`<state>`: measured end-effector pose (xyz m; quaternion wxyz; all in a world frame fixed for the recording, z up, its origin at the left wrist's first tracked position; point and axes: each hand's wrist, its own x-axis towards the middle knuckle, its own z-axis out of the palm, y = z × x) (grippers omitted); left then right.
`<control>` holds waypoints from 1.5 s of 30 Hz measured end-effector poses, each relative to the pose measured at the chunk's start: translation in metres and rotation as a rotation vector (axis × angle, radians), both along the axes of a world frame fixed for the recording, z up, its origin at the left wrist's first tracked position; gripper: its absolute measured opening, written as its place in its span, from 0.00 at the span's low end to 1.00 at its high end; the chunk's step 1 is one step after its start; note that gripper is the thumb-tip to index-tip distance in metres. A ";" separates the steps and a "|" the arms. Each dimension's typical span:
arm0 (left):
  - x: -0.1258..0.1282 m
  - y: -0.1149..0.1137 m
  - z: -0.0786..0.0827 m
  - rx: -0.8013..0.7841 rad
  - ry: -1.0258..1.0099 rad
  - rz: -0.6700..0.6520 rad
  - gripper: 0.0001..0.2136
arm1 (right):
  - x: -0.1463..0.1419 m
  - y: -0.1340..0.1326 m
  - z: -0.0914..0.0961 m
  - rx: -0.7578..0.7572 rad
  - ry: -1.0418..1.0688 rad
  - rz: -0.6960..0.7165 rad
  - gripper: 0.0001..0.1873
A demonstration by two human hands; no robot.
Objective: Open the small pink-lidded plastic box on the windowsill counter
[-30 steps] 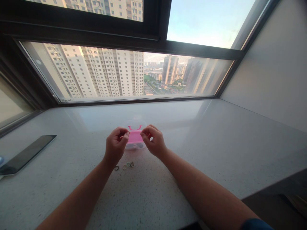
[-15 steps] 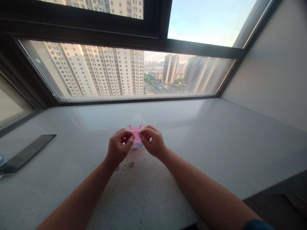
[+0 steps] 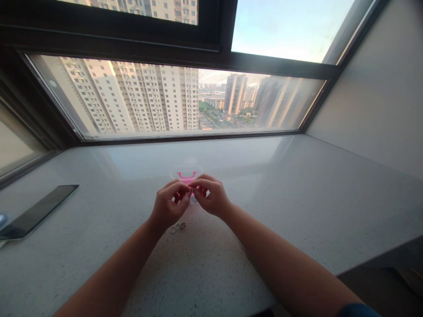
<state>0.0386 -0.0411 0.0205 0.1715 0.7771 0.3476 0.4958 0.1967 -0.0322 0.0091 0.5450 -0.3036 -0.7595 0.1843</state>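
My left hand [image 3: 171,201] and my right hand [image 3: 212,194] meet fingertip to fingertip above the counter. Both are closed in a pinch; whatever lies between the fingertips is too small to make out. Just behind them stands a clear plastic box with a pink handle [image 3: 187,175] and pink front, its lower part mostly hidden by my fingers. Three small rings [image 3: 183,226] lie close together on the counter, below my left hand and nearer to me. One looks dark, the others pale.
A dark flat device like a tablet or phone [image 3: 41,210] lies at the left, with a bluish rounded thing [image 3: 3,219] at its far left. The speckled pale counter [image 3: 291,189] runs back to a dark-framed window [image 3: 198,137]. A white wall [image 3: 376,97] rises on the right.
My left hand has moved right, so its fingertips now touch or nearly touch those of my right hand. A dark ring seen beside my left wrist is now hidden.
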 end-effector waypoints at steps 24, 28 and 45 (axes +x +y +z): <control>0.002 -0.001 0.003 -0.007 -0.024 0.055 0.04 | -0.002 -0.002 0.003 0.041 0.010 -0.052 0.06; 0.003 -0.002 0.003 -0.026 -0.006 0.032 0.05 | -0.003 0.000 0.000 0.058 0.008 -0.070 0.07; 0.002 0.000 0.006 0.017 0.201 -0.005 0.07 | -0.003 0.002 0.001 0.043 -0.053 -0.281 0.06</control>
